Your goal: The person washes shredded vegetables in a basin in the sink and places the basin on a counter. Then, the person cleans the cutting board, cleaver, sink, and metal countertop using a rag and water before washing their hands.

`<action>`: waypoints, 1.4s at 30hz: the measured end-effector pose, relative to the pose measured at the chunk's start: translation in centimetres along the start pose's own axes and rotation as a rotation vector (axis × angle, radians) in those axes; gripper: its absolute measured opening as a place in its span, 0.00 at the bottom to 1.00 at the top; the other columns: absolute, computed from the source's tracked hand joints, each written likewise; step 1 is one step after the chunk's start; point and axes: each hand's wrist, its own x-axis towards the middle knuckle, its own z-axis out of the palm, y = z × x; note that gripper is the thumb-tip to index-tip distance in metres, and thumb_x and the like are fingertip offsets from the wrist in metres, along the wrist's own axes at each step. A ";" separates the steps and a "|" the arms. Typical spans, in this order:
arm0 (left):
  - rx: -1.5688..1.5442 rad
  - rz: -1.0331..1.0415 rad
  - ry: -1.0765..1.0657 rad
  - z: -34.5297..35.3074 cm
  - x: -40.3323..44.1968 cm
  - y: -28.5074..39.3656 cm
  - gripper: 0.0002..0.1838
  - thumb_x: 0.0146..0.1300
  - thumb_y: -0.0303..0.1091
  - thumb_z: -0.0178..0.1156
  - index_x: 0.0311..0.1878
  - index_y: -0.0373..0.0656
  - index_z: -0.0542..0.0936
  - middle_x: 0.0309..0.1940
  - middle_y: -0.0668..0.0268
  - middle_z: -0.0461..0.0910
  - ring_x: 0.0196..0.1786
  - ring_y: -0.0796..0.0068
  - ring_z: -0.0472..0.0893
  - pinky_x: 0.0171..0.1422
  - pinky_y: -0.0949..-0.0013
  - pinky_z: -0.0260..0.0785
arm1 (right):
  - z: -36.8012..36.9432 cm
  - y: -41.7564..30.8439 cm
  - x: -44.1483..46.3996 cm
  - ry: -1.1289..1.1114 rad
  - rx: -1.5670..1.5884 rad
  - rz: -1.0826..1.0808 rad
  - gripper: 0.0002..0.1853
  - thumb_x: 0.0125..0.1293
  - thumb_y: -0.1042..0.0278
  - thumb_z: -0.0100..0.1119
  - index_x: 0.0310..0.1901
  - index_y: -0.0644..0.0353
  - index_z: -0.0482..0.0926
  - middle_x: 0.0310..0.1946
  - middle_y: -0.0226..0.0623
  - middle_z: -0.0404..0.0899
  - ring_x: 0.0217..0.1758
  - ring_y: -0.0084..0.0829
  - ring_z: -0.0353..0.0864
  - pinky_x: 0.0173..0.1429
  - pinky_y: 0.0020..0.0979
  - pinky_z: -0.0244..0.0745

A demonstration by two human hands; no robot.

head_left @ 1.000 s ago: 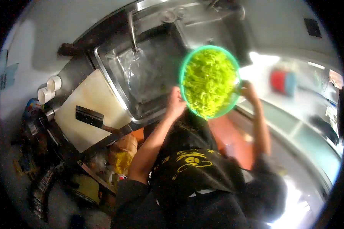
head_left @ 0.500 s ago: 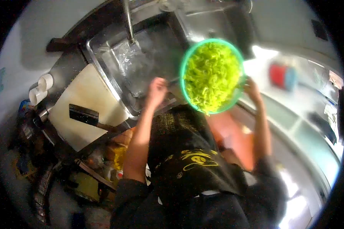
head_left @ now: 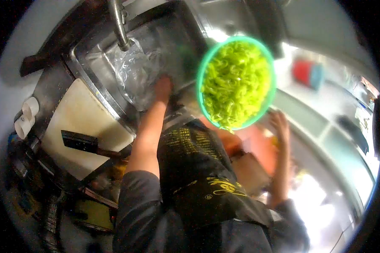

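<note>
A green round basin (head_left: 271, 99) is heaped with a shredded light-green vegetable (head_left: 238, 80) that looks like lettuce. It stands at the right side of the sink (head_left: 185, 46). My left hand (head_left: 164, 87) reaches down into the sink, close to a crumpled clear plastic bag (head_left: 133, 69); its fingers are dark and blurred. Just below the basin's right rim is my right hand (head_left: 279, 125), apart from it, with the fingers stretched out and nothing visible in them.
A cleaver (head_left: 80, 141) lies on a white cutting board (head_left: 78, 111) left of the sink. The faucet (head_left: 120, 31) hangs over the sink's far side. Two white cups or rolls (head_left: 26, 118) are at far left. A blurred red and blue container (head_left: 307, 74) stands at right.
My left hand has gone from beside the basin down into the sink. My right hand has come off the basin's rim and dropped lower. The whole view has shifted slightly.
</note>
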 end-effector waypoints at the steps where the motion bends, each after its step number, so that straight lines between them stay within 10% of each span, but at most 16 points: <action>1: -0.028 0.039 0.043 0.7 -0.3 -0.4 0.11 0.58 0.32 0.58 0.43 0.43 0.82 0.44 0.49 0.81 0.42 0.48 0.82 0.46 0.51 0.76 | 0.1 0.7 -0.4 0.011 0.011 0.009 0.25 0.74 0.61 0.52 0.68 0.61 0.65 0.58 0.41 0.75 0.53 0.31 0.79 0.56 0.33 0.76; 9: -1.153 -0.330 -0.009 -11.3 -3.6 -4.6 0.18 0.59 0.20 0.57 0.54 0.37 0.78 0.43 0.61 0.79 0.42 0.72 0.81 0.48 0.66 0.76 | 2.0 2.5 -4.1 0.047 0.124 0.074 0.26 0.73 0.60 0.55 0.66 0.65 0.66 0.56 0.42 0.76 0.50 0.32 0.80 0.56 0.33 0.76; 19: -1.751 -0.096 0.052 -25.7 -13.5 0.9 0.20 0.61 0.14 0.56 0.57 0.32 0.76 0.50 0.60 0.78 0.51 0.73 0.77 0.60 0.69 0.69 | 5.7 2.4 -6.7 0.020 0.236 -0.005 0.27 0.72 0.60 0.55 0.66 0.67 0.66 0.56 0.44 0.76 0.51 0.32 0.80 0.55 0.33 0.77; 27: -1.793 0.290 -0.281 -28.4 -16.2 18.8 0.22 0.59 0.15 0.58 0.58 0.31 0.74 0.54 0.56 0.77 0.57 0.69 0.76 0.66 0.65 0.69 | 7.5 2.2 -10.7 0.048 0.255 -0.106 0.23 0.72 0.64 0.56 0.62 0.69 0.71 0.52 0.44 0.78 0.48 0.32 0.82 0.53 0.33 0.80; 31: -1.015 0.618 -0.035 -24.3 -13.9 23.9 0.20 0.61 0.21 0.60 0.58 0.39 0.79 0.57 0.62 0.78 0.56 0.72 0.78 0.58 0.71 0.73 | 9.0 3.9 -12.5 0.083 0.359 -0.104 0.22 0.71 0.63 0.56 0.61 0.69 0.72 0.50 0.44 0.79 0.47 0.30 0.82 0.51 0.32 0.80; 42: -1.100 -0.058 0.252 -27.0 -12.7 2.5 0.13 0.67 0.21 0.54 0.52 0.35 0.82 0.46 0.61 0.83 0.44 0.74 0.81 0.48 0.72 0.75 | 15.4 4.4 -14.4 0.049 0.136 -0.304 0.17 0.67 0.63 0.59 0.52 0.64 0.81 0.44 0.45 0.85 0.47 0.34 0.85 0.52 0.35 0.78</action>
